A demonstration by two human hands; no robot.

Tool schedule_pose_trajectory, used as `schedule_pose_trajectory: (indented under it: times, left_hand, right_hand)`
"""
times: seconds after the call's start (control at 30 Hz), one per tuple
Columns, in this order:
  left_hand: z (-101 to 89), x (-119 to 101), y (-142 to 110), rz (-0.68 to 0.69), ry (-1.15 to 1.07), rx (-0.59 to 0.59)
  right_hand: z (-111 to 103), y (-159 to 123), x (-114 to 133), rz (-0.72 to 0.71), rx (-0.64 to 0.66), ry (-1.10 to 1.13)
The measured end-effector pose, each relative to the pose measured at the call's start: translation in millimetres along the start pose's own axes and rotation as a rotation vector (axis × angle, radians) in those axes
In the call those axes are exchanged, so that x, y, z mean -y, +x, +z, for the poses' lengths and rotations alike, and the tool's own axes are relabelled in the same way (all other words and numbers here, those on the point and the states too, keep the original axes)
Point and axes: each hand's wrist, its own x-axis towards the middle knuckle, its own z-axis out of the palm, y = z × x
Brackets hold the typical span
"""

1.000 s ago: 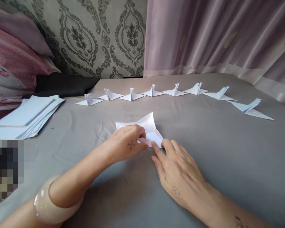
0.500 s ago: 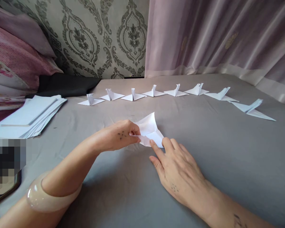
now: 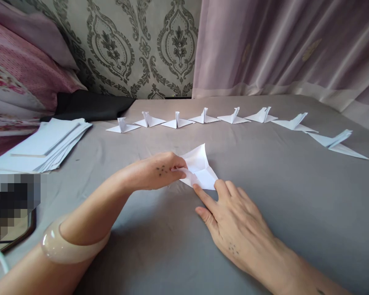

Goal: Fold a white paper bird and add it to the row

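Observation:
A partly folded sheet of white paper (image 3: 207,178) lies on the grey cloth in front of me, one pointed flap standing up at its far side. My left hand (image 3: 156,170) pinches its near-left edge between thumb and fingers; part of that edge is hidden by them. With fingers stretched out, my right hand (image 3: 236,217) rests at the paper's near-right side. Its index fingertip touches the near edge, while the thumb lies apart on the cloth. Several folded white paper pieces (image 3: 177,123) with upright, narrow middles stand in a curved row beyond.
A stack of white paper (image 3: 33,143) lies on the left, before a black cloth (image 3: 92,106) and pink flowered fabric (image 3: 15,69). A dark-rimmed object (image 3: 32,225), partly blurred out, sits at lower left with a pale cable (image 3: 0,259). A mauve curtain (image 3: 249,49) hangs behind.
The whole view has shifted slightly, moving the scene rightward. My left hand still pinches the paper edge, its near flap now lying a little differently. My right index fingertip stays at the near edge.

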Motion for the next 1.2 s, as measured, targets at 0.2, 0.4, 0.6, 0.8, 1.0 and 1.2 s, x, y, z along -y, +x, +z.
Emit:
schedule_pose_trajectory:
  times: [0.2, 0.4, 0.6, 0.8, 1.0, 1.2]
  left_hand:
    - [-3.8, -3, -3, -0.044, 0.026, -0.02]
    - [-9.8, 1, -6, -0.056, 0.045, -0.036]
    - [-11.2, 3, -13, 0.01, 0.147, -0.085]
    - [-4.2, -4, -19, -0.059, 0.12, -0.093]
    - [11.4, 3, -27, 0.054, 0.216, -0.264]
    - [51.1, 18, -26, 0.164, -0.039, -0.541]
  right_hand:
    - [-4, -2, -4, -0.015, 0.039, 0.07]
    - [-7, -5, -8, 0.011, 0.025, 0.121]
    - [-8, -9, -10, 0.027, -0.013, 0.148]
    - [-13, -9, -6, 0.081, 0.042, 0.099]
    - [-32, -11, -19, 0.184, 0.11, 0.054]
    - [-46, -9, -35, 0.268, -0.218, 0.063]
